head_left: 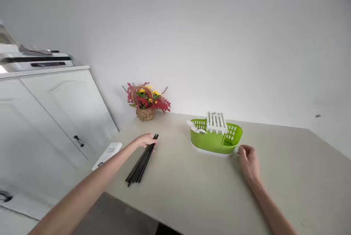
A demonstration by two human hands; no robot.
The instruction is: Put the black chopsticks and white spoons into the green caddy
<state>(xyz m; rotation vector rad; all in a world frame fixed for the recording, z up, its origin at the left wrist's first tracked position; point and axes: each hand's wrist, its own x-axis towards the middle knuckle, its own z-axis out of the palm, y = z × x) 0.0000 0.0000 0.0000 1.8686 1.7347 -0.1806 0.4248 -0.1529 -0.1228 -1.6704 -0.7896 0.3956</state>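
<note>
A bundle of black chopsticks (142, 165) slants over the table, and my left hand (147, 140) grips it near its upper end. On the right stands a green utensil drying basket (204, 141) on a white base, with a white slotted rack (216, 122) across its top. White rounded utensils (195, 127) lean out at its left side. My right hand (249, 158) is at the basket's right end, its fingers closed around a small white piece (237, 149) there. That piece is partly hidden by the fingers, so I cannot tell its kind.
A wicker basket (145, 114) of red and yellow flowers stands at the back left, against the wall. A white flat box (111, 150) lies at the table's left edge, partly behind my left forearm. White cabinets (68, 118) stand to the left.
</note>
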